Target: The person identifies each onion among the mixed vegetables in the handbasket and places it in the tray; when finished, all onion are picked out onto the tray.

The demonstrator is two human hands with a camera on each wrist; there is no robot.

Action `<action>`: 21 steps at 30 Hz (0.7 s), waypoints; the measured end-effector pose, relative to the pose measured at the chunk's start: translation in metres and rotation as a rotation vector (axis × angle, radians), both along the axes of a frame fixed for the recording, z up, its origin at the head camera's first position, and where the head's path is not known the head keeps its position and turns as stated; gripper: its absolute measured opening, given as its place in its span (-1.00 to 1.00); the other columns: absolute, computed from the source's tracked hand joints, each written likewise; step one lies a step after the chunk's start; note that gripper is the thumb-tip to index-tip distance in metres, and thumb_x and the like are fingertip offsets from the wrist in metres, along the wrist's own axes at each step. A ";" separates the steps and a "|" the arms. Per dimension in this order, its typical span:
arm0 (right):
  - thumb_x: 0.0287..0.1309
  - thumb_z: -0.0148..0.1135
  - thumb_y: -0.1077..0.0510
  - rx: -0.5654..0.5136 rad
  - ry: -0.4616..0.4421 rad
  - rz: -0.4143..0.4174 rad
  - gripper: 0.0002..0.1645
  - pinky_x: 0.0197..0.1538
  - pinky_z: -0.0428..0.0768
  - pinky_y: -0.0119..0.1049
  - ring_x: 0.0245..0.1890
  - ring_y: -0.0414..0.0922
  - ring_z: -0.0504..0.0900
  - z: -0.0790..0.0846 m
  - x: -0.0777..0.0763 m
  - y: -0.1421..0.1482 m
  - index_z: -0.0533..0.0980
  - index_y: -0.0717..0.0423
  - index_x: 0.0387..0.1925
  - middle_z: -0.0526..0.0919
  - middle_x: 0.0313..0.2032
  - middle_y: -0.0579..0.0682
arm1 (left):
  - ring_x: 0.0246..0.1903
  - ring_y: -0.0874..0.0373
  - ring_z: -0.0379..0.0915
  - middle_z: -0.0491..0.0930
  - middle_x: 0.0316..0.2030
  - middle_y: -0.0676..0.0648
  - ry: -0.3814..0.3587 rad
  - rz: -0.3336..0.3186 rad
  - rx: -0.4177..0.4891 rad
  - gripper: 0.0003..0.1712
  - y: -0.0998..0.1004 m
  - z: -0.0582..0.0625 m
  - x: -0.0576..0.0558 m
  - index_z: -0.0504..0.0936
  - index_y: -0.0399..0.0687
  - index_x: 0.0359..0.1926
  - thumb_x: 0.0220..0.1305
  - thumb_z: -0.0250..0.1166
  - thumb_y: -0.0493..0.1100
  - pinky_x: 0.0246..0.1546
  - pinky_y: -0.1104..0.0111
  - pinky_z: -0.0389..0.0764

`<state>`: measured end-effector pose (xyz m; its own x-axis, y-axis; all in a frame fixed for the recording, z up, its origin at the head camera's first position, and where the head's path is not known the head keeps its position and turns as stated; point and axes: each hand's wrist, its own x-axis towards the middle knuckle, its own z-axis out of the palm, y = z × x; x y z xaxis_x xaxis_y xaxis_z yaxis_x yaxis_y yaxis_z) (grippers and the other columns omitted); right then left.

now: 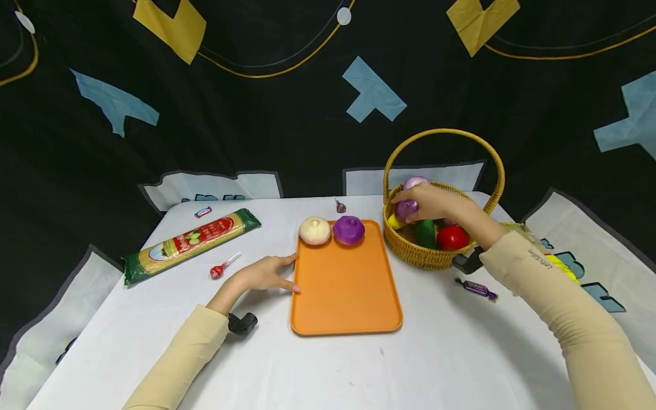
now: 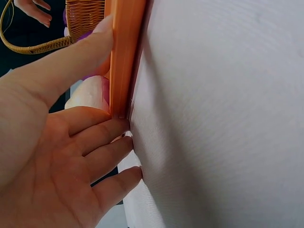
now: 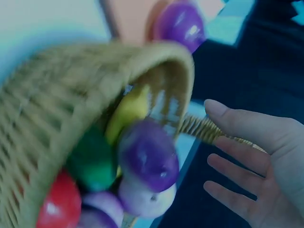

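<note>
My left hand [image 1: 263, 274] rests at the left edge of an orange tray [image 1: 345, 290], its thumb and index fingertip touching the rim. In the left wrist view the thumb lies along the tray's side, and the other fingers extend past its corner. A white bulb [image 1: 315, 231] and a purple onion [image 1: 349, 230] sit at the tray's far edge. Over the wicker basket [image 1: 420, 259] reaches my right hand [image 1: 427, 200], fingers spread and holding nothing in the right wrist view. Inside lie a glossy purple vegetable [image 3: 149, 154], a yellow one [image 3: 130, 111], a green one [image 1: 424, 233] and a red tomato [image 1: 452, 237].
A long spaghetti packet [image 1: 192, 244], a red lollipop [image 1: 222, 266] and a small wrapped candy [image 1: 203, 212] lie at left. Another lollipop [image 1: 340, 206] is behind the tray. A purple-wrapped candy [image 1: 478, 288] lies before the basket, whose tall handle [image 1: 443, 131] arches up.
</note>
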<state>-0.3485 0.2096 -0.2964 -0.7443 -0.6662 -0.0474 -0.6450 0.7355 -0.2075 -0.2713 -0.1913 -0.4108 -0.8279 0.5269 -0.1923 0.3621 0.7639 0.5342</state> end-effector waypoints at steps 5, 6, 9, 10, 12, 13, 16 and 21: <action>0.05 0.43 0.25 0.030 -0.029 -0.063 -0.39 0.12 0.48 0.17 0.16 0.23 0.44 -0.005 -0.016 0.010 0.51 0.13 0.19 0.52 0.14 0.23 | 0.33 -0.22 0.13 0.18 0.37 -0.33 -0.007 0.002 -0.001 0.08 -0.001 0.001 0.000 0.11 -0.31 0.44 0.11 0.42 0.14 0.30 -0.02 0.23; 0.05 0.43 0.25 0.039 -0.030 -0.080 -0.38 0.13 0.48 0.17 0.16 0.22 0.43 -0.006 -0.018 0.012 0.51 0.11 0.20 0.51 0.15 0.22 | 0.33 -0.22 0.13 0.17 0.37 -0.33 -0.006 -0.001 0.000 0.08 -0.001 0.001 0.000 0.11 -0.32 0.44 0.11 0.42 0.14 0.30 -0.02 0.23; 0.03 0.43 0.29 0.057 -0.031 -0.094 -0.34 0.15 0.44 0.20 0.17 0.24 0.42 -0.011 -0.024 0.015 0.48 0.13 0.22 0.49 0.17 0.25 | 0.32 -0.21 0.15 0.18 0.37 -0.33 -0.008 0.002 0.001 0.07 -0.001 0.001 0.000 0.11 -0.31 0.44 0.11 0.42 0.14 0.29 -0.02 0.24; 0.03 0.43 0.29 0.065 -0.031 -0.094 -0.33 0.16 0.43 0.20 0.19 0.25 0.40 -0.012 -0.026 0.016 0.47 0.14 0.23 0.48 0.18 0.26 | 0.33 -0.21 0.14 0.18 0.37 -0.33 -0.010 0.004 -0.001 0.07 -0.001 0.002 0.000 0.11 -0.31 0.44 0.11 0.42 0.14 0.29 -0.02 0.24; 0.03 0.42 0.31 0.072 -0.028 -0.090 -0.31 0.18 0.41 0.20 0.20 0.26 0.39 -0.015 -0.030 0.017 0.45 0.17 0.25 0.46 0.19 0.28 | 0.33 -0.22 0.13 0.17 0.38 -0.33 -0.013 0.006 0.000 0.07 -0.001 0.002 0.001 0.10 -0.31 0.44 0.11 0.42 0.14 0.30 -0.02 0.22; 0.03 0.42 0.32 0.075 -0.025 -0.085 -0.30 0.20 0.39 0.20 0.21 0.27 0.38 -0.016 -0.032 0.018 0.44 0.18 0.25 0.45 0.20 0.29 | 0.33 -0.22 0.13 0.17 0.37 -0.33 -0.012 0.006 -0.001 0.08 -0.001 0.002 0.000 0.11 -0.31 0.44 0.11 0.42 0.14 0.30 -0.02 0.23; 0.02 0.41 0.34 0.084 -0.018 -0.085 -0.28 0.23 0.37 0.19 0.22 0.28 0.36 -0.019 -0.036 0.020 0.42 0.19 0.27 0.44 0.21 0.31 | 0.33 -0.22 0.14 0.18 0.37 -0.33 -0.007 0.004 0.003 0.08 -0.001 0.001 0.000 0.11 -0.31 0.44 0.10 0.42 0.14 0.30 -0.02 0.23; 0.01 0.42 0.35 0.081 -0.016 -0.092 -0.29 0.24 0.36 0.18 0.21 0.27 0.37 -0.022 -0.037 0.024 0.44 0.16 0.25 0.45 0.19 0.31 | 0.33 -0.21 0.13 0.17 0.38 -0.33 0.000 0.000 0.007 0.09 0.000 0.000 -0.001 0.10 -0.32 0.44 0.10 0.43 0.14 0.30 -0.01 0.23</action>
